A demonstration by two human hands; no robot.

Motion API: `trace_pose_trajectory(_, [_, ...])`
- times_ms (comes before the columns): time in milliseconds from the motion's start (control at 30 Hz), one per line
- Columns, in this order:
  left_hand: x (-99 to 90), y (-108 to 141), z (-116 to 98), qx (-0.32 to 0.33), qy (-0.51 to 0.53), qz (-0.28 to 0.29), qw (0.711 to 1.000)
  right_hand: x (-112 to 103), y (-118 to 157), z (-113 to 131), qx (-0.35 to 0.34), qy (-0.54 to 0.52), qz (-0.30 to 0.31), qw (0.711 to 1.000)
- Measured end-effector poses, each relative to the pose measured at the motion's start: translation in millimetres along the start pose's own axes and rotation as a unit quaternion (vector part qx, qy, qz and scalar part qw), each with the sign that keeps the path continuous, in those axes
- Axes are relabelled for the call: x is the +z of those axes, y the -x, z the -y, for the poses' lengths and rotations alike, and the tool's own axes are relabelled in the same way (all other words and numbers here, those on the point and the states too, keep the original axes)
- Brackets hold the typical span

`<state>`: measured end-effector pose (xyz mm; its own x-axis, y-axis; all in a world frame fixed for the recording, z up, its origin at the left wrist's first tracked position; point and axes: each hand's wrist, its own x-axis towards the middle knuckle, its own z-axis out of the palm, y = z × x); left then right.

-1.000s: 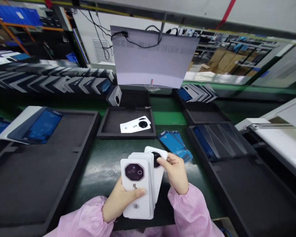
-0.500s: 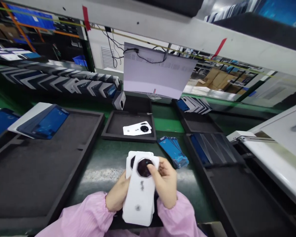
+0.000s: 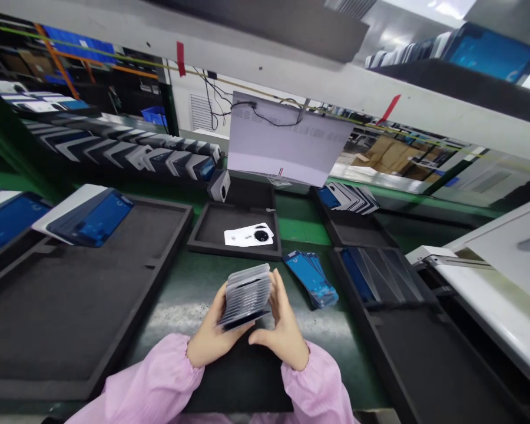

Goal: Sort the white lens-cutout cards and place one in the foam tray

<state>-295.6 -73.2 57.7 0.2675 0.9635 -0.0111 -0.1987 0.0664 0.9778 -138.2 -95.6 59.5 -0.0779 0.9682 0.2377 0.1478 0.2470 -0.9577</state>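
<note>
Between my hands is a stack of thin phone back covers (image 3: 247,294), tipped so that its layered edges face me. My left hand (image 3: 208,337) is closed round the stack's left side, with the thumb along its near lower edge. My right hand (image 3: 287,334) is open at the stack's right side. Its fingers are up against or close beside the edges, and its thumb is stretched apart below. Beyond the hands, white phone back covers (image 3: 242,235) lie in a small black tray (image 3: 212,252). Several blue-filmed panels (image 3: 311,280) are fanned on the green bench to the right.
A big black tray (image 3: 83,306) on the left carries a pile of covers (image 3: 88,215) at its far end. Dark panels (image 3: 384,277) lie in the right-hand black tray (image 3: 433,347). Rows of covers (image 3: 128,154) stand at the back left. A white beam (image 3: 265,65) crosses overhead.
The stack has turned from white faces toward me to its layered edges. My right hand has let go of the front cover, with its thumb now spread. The view has shifted slightly.
</note>
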Motion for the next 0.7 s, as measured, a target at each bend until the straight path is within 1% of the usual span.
trace_pose_trajectory(67, [-0.4,-5,10,0.022,-0.03,-0.009,0.999,6,4,-18,0.021,-0.033,0.017,0.999])
trace_pose_trajectory(167, [1.9,-12,27,0.033,-0.025,-0.011,0.999,17,12,-41,0.043,-0.056,-0.007,0.997])
trace_pose_trajectory(200, [3.0,-14,31,0.035,-0.019,-0.021,0.999,19,14,-46,0.045,-0.061,-0.009,0.997])
trace_pose_trajectory(267, [5.0,-17,37,0.027,-0.01,-0.033,0.999,18,14,-52,0.04,-0.073,0.008,0.996])
trace_pose_trajectory(367, [7.4,-19,38,-0.003,0.012,-0.047,0.999,8,8,-52,0.036,-0.094,0.059,0.993])
trace_pose_trajectory(433, [8.5,-20,35,-0.021,0.035,-0.057,0.998,0,3,-51,0.053,-0.085,0.086,0.991])
trace_pose_trajectory(500, [8.2,-22,32,-0.027,0.044,-0.061,0.997,-5,-1,-48,0.074,-0.053,0.088,0.992])
trace_pose_trajectory(600, [3.2,-24,28,-0.035,0.042,-0.055,0.997,-4,0,-41,0.084,-0.013,0.073,0.994])
trace_pose_trajectory(700, [-4.3,-24,24,-0.006,0.075,-0.069,0.995,3,10,-31,0.075,0.019,0.073,0.994])
